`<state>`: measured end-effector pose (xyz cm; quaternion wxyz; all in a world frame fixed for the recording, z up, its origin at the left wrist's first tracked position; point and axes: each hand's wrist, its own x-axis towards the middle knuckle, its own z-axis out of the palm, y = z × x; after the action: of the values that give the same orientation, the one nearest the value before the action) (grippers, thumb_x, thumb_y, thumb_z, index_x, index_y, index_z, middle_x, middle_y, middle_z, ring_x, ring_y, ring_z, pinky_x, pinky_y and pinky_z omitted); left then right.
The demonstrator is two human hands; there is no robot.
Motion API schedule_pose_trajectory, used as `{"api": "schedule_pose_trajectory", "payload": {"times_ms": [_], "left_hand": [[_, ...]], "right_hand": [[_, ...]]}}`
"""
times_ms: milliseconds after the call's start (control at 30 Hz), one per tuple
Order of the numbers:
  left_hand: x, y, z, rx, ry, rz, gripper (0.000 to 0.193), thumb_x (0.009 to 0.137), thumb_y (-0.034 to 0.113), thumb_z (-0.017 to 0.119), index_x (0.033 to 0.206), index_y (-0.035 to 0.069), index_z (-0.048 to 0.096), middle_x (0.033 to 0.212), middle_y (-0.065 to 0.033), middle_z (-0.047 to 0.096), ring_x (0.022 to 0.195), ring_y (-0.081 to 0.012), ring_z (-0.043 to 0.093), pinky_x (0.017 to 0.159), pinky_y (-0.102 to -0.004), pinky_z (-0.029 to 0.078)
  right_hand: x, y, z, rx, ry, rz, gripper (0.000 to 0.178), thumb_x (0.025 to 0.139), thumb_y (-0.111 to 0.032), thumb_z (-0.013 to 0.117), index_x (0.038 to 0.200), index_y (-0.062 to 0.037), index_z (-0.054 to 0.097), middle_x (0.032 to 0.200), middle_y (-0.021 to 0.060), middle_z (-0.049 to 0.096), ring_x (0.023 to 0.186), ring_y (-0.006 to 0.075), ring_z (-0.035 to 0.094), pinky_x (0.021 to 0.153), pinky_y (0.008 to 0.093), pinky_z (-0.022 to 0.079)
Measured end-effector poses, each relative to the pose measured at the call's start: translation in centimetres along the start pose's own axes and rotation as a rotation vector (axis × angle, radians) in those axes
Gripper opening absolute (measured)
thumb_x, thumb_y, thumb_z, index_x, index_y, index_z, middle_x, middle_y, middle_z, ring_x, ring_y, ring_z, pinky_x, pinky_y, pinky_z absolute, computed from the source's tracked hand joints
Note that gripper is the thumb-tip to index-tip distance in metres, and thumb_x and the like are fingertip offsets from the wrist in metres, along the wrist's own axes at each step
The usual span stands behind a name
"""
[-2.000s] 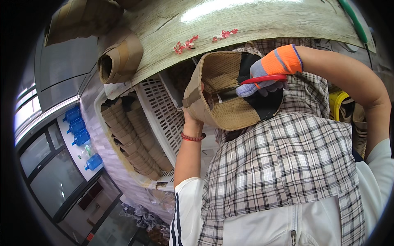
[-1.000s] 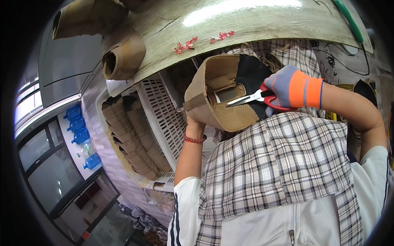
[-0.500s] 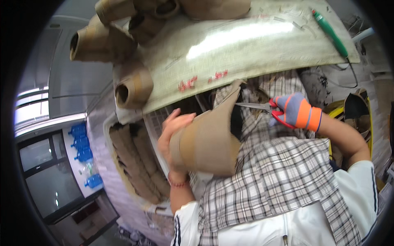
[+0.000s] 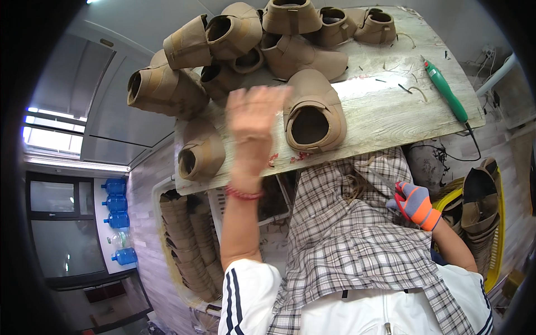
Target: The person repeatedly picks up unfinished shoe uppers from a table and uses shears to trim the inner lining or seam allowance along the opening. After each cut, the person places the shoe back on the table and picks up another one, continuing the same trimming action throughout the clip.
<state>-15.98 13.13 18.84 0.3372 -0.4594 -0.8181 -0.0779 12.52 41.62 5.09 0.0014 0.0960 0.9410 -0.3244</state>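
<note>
Biggest thing here is the wooden table (image 4: 385, 114), so I'll place everything off that. On its far side sits a heap of tan shoe uppers (image 4: 234, 50), piled against each other. One more tan shoe upper (image 4: 312, 114) sits alone nearer the table's front edge, opening facing the person, and another small one (image 4: 202, 153) lies at the front left corner. Under the table, to the left, a white crate (image 4: 167, 195) is packed with stacked uppers, and to the right a yellow bin (image 4: 494, 262) holds a few more. A checked apron (image 4: 357, 245) covers the lap just below the table's front edge.

The left hand (image 4: 254, 125) is bare, raised over the table's front edge with fingers spread wide, holding nothing; it's blurred and just left of the lone upper, can't tell if it touches it. The right hand (image 4: 414, 204) wears an orange and grey glove, sits below the table edge over the apron, curled around scissors (image 4: 382, 180) whose blades point up towards the table. Hands are well apart.

A green pen-like tool (image 4: 444, 89) lies on the table's right side, cord trailing off the edge.
</note>
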Motion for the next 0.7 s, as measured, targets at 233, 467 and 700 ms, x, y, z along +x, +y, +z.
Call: {"api": "schedule_pose_trajectory", "payload": {"times_ms": [233,467,700], "left_hand": [[-17.2,-17.1,-6.5,0.143,-0.499,-0.682,0.053,0.079,-0.001,0.060,0.129,0.018,0.066,0.131,-0.0116,0.061,0.125,-0.0316,0.056,0.102,-0.0426,0.045],[-14.0,-15.5,-4.6,-0.106,-0.412,-0.500,0.032,0.085,0.001,0.057,0.109,0.013,0.074,0.127,-0.0137,0.064,0.119,-0.0354,0.059,0.101,-0.0408,0.047],[-19.1,-13.2,-11.8,-0.718,0.253,-0.906,0.043,0.099,0.016,0.058,0.137,-0.004,0.052,0.132,-0.0159,0.062,0.117,-0.0229,0.062,0.104,-0.0377,0.050]], "right_hand": [[1.4,-1.7,1.0,0.027,-0.127,-0.012,0.045,0.076,-0.038,0.086,0.096,-0.0024,0.067,0.078,0.0166,0.069,0.070,0.0329,0.068,0.062,0.0362,0.054],[2.3,-2.7,1.2,-0.069,-0.200,-0.013,0.053,0.074,-0.047,0.086,0.096,-0.0020,0.068,0.079,0.0161,0.070,0.072,0.0316,0.070,0.065,0.0360,0.055],[2.2,-3.1,-0.6,-0.030,-0.144,-0.030,0.064,0.068,-0.046,0.089,0.106,0.0004,0.065,0.080,0.0155,0.069,0.073,0.0340,0.068,0.067,0.0391,0.054]]}}
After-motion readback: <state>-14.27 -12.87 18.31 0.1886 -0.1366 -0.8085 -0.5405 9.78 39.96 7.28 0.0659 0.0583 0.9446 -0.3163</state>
